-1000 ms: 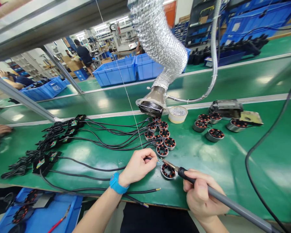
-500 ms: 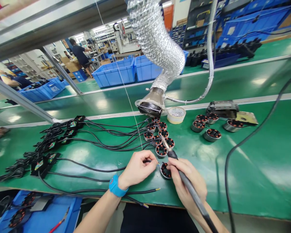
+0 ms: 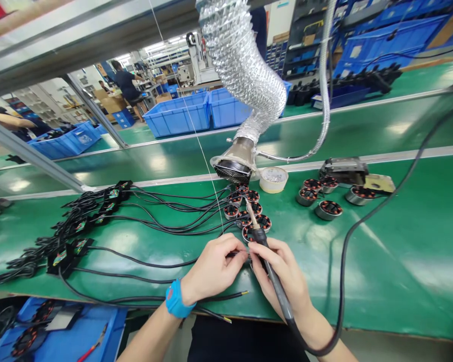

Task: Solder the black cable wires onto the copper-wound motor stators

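Observation:
My left hand (image 3: 218,266), with a blue band at the wrist, is closed in a pinch on the end of a black cable (image 3: 184,262). Gripped in my right hand (image 3: 283,274) is a soldering iron (image 3: 275,286), its tip pointing away over a cluster of motor stators (image 3: 263,222). The right thumb and forefinger meet the left fingertips at the cable end. Beneath the right fingers, one stator is almost wholly hidden. Other black cables (image 3: 151,231) run from the cluster to flat black parts (image 3: 62,256) at the left.
A fume extractor hood (image 3: 236,156) hangs behind the cluster, beside a round white tub (image 3: 274,181). More stators (image 3: 328,209) stand to the right near a metal holder (image 3: 343,170). The iron's cord (image 3: 342,281) loops across the right side. A blue bin (image 3: 109,332) sits lower left.
My right hand has moved left to meet the left fingertips, covering the nearest stator. The iron has shifted left with it, and its cord now loops closer to my right forearm.

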